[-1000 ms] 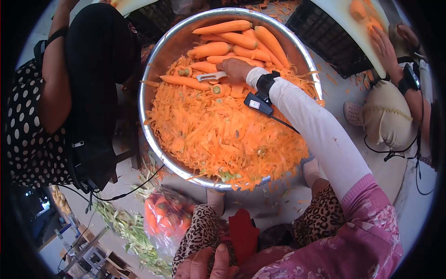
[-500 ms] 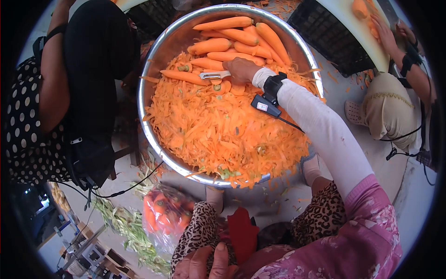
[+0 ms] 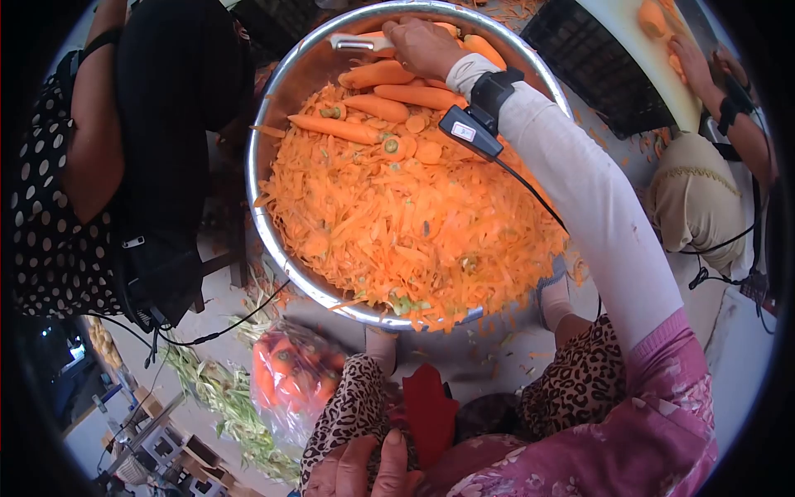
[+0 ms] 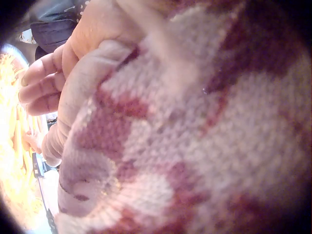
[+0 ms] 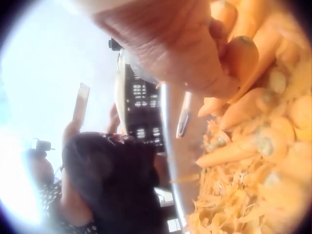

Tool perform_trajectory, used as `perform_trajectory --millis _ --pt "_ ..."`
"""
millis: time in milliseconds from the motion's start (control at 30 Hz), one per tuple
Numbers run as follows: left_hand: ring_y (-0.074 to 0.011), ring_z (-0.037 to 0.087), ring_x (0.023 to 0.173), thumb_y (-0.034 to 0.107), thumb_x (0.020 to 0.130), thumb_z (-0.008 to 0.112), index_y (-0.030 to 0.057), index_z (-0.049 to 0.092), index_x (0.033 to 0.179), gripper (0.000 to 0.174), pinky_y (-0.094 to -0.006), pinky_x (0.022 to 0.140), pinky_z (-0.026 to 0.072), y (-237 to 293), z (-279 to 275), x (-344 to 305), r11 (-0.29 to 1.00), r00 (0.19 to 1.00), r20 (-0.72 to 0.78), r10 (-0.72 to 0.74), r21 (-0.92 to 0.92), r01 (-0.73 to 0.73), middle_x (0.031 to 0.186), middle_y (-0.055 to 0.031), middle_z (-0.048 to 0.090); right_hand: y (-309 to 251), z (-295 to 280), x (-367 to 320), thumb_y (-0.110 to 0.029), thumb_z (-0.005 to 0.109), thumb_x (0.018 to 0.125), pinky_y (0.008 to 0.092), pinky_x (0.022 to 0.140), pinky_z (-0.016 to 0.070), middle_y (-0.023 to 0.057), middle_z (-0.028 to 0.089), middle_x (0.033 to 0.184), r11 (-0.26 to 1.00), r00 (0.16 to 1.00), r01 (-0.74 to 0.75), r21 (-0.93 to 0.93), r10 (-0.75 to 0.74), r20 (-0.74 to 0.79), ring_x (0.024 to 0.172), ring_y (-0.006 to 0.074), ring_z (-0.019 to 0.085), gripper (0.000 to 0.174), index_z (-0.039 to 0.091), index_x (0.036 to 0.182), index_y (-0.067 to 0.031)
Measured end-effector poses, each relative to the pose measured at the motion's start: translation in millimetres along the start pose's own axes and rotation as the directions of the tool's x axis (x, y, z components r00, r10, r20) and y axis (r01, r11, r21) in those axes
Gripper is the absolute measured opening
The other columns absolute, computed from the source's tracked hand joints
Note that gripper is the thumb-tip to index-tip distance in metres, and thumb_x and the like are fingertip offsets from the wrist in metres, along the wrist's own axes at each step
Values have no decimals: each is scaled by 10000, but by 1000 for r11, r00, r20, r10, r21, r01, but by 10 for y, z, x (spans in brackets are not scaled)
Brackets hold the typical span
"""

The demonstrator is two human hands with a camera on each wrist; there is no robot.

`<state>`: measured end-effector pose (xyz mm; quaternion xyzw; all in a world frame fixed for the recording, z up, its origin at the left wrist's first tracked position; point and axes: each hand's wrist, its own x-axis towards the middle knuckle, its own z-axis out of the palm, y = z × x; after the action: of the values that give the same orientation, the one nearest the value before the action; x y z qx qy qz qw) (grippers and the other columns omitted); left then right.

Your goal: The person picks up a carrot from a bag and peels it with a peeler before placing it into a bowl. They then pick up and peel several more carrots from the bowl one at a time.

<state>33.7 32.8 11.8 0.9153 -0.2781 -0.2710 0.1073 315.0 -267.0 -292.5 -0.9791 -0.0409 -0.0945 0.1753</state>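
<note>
My right hand [image 3: 424, 48] is over the far side of a large metal basin [image 3: 258, 207], holding a peeler [image 3: 362, 42] whose head sticks out to the left. Under and around that hand lie whole carrots [image 3: 420, 96]. In the right wrist view the fingers bend down at a carrot [image 5: 242, 56], and the peeler [image 5: 184, 119] shows below the hand; whether they grip that carrot I cannot tell. My left hand [image 3: 364, 468] stays low by the leopard-print trousers, holding nothing. The left wrist view shows this hand [image 4: 92, 53] with loose fingers beside the patterned knit top.
Orange peelings [image 3: 406, 224] fill the basin's near part. A plastic bag of carrots [image 3: 290, 373] and green husks [image 3: 224, 402] lie on the floor. Black crates [image 3: 592, 58] stand beyond. People sit left and right; a cable [image 3: 224, 335] hangs at left.
My right hand with the peeler has moved from the middle of the carrots to the basin's far side. My left hand has hardly moved.
</note>
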Motion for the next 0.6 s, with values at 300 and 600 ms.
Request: perform_trajectory --millis 300,600 --pt "-357 568 929 106 745 715 33 524 1280 573 -435 780 474 -32 -8 9 1000 1000 -11 -3 6 3 1098 -181 563 -502 629 -259 -164 616 746 457 739 498 182 654 868 983 975 -32 178 -9 224 845 359 627 194 641 872 -18" --pt "-358 566 930 108 752 714 48 509 1295 584 -438 783 474 -71 -48 -1 999 999 -8 -36 -9 36 1087 -181 562 -897 734 -307 -157 617 742 419 789 511 209 653 994 966 888 -171 195 65 455 977 344 620 276 661 969 -8"
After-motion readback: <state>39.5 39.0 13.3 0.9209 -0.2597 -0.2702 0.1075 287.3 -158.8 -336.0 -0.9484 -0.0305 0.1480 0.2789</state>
